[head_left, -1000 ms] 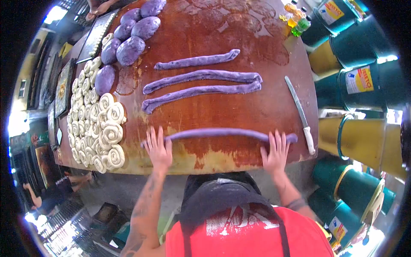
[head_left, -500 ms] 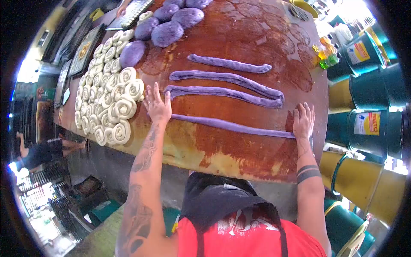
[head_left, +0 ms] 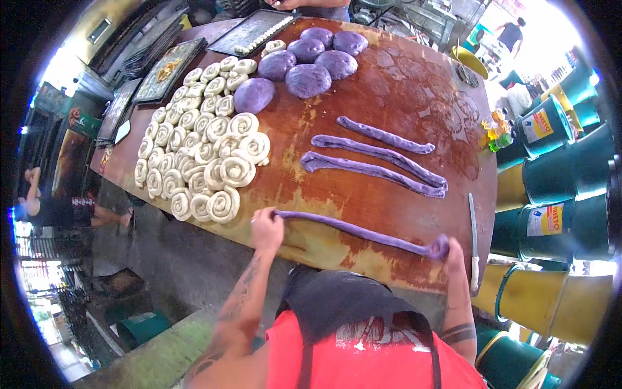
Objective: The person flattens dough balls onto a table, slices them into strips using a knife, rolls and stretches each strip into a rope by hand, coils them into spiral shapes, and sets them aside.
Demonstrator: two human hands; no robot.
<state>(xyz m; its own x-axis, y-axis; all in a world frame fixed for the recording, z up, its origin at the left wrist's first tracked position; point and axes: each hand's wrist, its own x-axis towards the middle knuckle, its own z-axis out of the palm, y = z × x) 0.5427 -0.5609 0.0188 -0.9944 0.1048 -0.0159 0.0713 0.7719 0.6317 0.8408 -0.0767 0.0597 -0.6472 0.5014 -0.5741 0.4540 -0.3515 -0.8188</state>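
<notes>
A long thin purple dough rope (head_left: 356, 229) runs across the near part of the brown table (head_left: 311, 258). Its left end is pinched in my left hand (head_left: 267, 228), beside the pale dough coils (head_left: 230, 170). At the other end, my right hand (head_left: 453, 257) has its fingers closed on the rope, which curls up there and is slightly blurred. Farther back lie more purple strips: a short one (head_left: 385, 135) and two folded ones (head_left: 382, 155), (head_left: 372, 170).
Purple dough balls (head_left: 308, 80) sit at the back beside a tray (head_left: 249, 35). A knife (head_left: 473, 233) lies along the right edge, near small bottles (head_left: 499, 129). Green tubs (head_left: 544, 178) stand beyond. Another person's arms show at the back; a person (head_left: 58, 211) is at left.
My hands have gone from flat and spread to closed on the rope's ends. The rope has come nearer the table's front edge, its right end now curled. The view has shifted, uncovering the knife.
</notes>
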